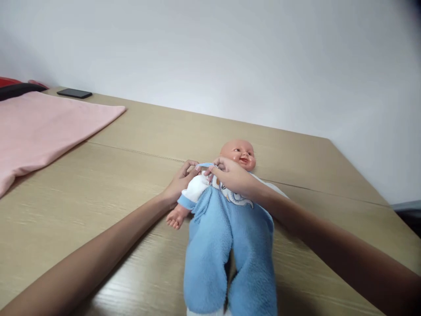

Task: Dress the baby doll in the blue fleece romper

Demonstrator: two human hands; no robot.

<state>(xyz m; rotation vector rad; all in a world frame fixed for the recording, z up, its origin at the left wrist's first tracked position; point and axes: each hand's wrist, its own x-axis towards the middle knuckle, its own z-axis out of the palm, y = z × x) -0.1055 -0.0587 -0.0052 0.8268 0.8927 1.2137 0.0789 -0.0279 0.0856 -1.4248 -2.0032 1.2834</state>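
Observation:
A baby doll lies on its back on the wooden table, head away from me, dressed in a fluffy blue and white romper. My left hand pinches the romper's blue collar strap at the doll's shoulder. My right hand lies across the doll's chest, its fingers closed on the same strap near the neck. The two hands' fingertips almost touch. The doll's bare hand sticks out of a sleeve just below my left wrist.
A pink cloth is spread over the table's far left part. A black phone lies by the wall behind it. Something red and black sits at the left edge. A white wall rises behind the table.

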